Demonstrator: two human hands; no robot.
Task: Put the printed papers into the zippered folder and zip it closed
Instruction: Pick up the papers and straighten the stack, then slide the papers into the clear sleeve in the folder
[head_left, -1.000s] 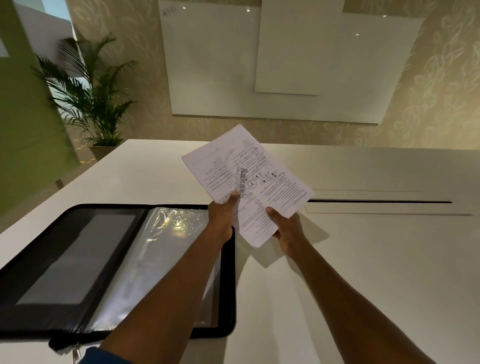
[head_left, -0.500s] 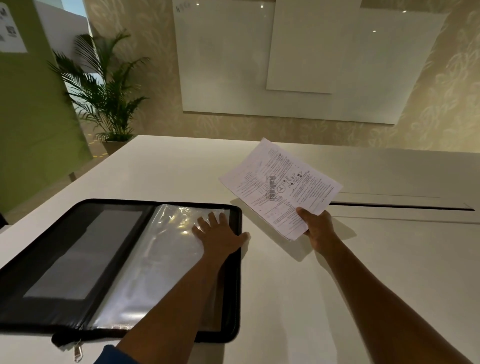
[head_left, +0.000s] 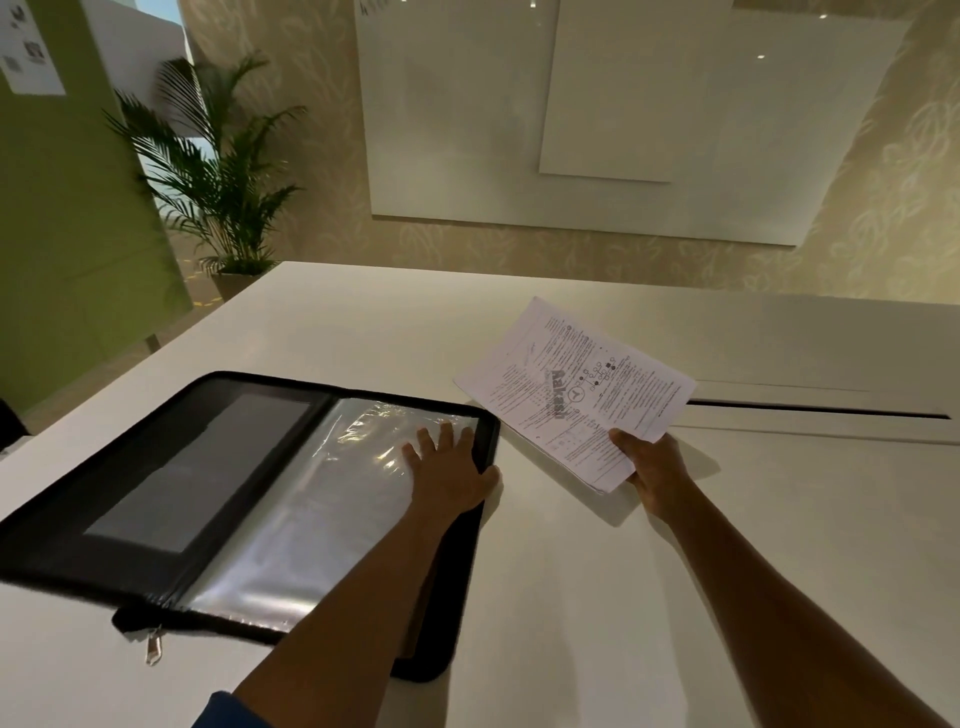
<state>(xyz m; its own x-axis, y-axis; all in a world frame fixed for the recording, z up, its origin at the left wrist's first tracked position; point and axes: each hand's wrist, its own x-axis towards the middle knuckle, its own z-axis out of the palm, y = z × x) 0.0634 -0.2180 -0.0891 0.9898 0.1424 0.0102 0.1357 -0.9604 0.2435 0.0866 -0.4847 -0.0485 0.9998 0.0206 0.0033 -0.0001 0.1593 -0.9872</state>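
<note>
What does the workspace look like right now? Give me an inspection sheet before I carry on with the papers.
Surface: white table, with a long slot at far right.
Job's things: zippered folder lies open flat, clear sleeve uppermost on its right half; zipper pull hangs at the near edge. Printed papers are outside the folder, held above the table.
Clutter: nothing seen.
Grippers: left hand pressed flat on the sleeve; right hand pinches the papers' near corner.
Cables: nothing seen.
Surroundings: potted palm, green partition, white wall panels.
</note>
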